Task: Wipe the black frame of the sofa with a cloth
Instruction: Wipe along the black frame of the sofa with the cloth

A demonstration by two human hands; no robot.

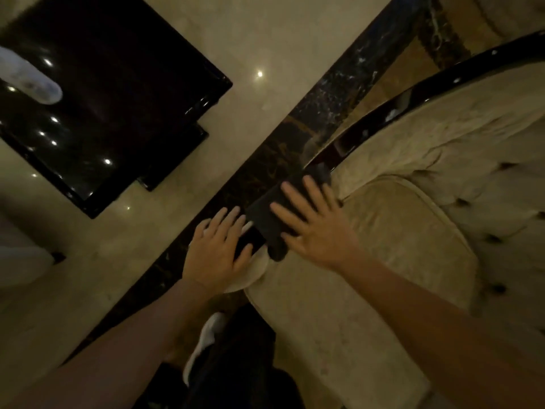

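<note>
The sofa's glossy black frame [392, 110] curves down from the upper right, along the beige upholstery, to the arm's end at the centre. A dark grey folded cloth [269, 215] lies over that end. My right hand [312, 228] presses flat on the cloth with its fingers spread. My left hand [218, 249] rests beside it on the shiny tip of the frame [246, 242], fingers apart and gripping nothing. Something pale shows under the left palm; I cannot tell whether it is fabric or upholstery.
The beige tufted sofa seat and back [413, 231] fill the right side. A glossy black low table [118, 98] stands on the cream marble floor at upper left. A dark marble floor band [206, 231] runs diagonally under my hands. A white object [206, 338] lies by my legs.
</note>
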